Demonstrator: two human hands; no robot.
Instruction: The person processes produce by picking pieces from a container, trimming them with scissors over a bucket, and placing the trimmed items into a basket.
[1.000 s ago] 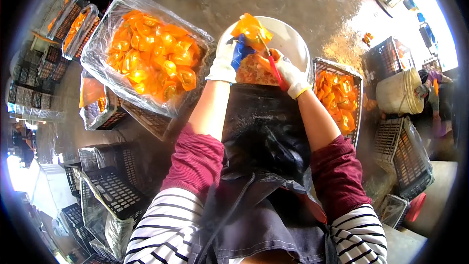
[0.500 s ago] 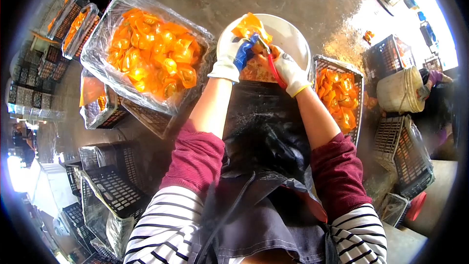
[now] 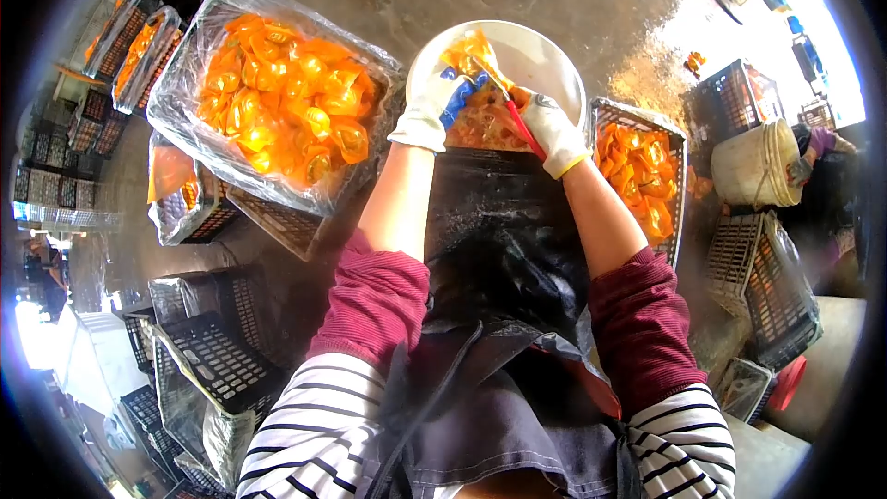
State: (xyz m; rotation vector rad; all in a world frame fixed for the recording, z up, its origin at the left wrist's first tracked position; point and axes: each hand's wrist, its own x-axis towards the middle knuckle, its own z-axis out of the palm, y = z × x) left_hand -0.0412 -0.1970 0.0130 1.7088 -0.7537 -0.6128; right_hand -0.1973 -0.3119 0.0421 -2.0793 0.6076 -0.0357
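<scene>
My left hand, in a white glove with blue fingers, is closed on an orange plastic packet over a white tub. My right hand, gloved in white, grips a red-handled hand tool, which looks like scissors. The tool's working end meets the packet beside my left fingers; its jaws are too small and blurred to make out. Pale orange scraps lie in the tub below both hands.
Left of the tub stands a plastic-lined crate heaped with orange packets. Another crate of orange pieces is close on the right. Farther right are a white bucket, a co-worker's gloved hand and stacked black crates.
The orange packet has dropped slightly and turned between my hands. The red-handled tool has tilted, and my right hand has shifted a little.
</scene>
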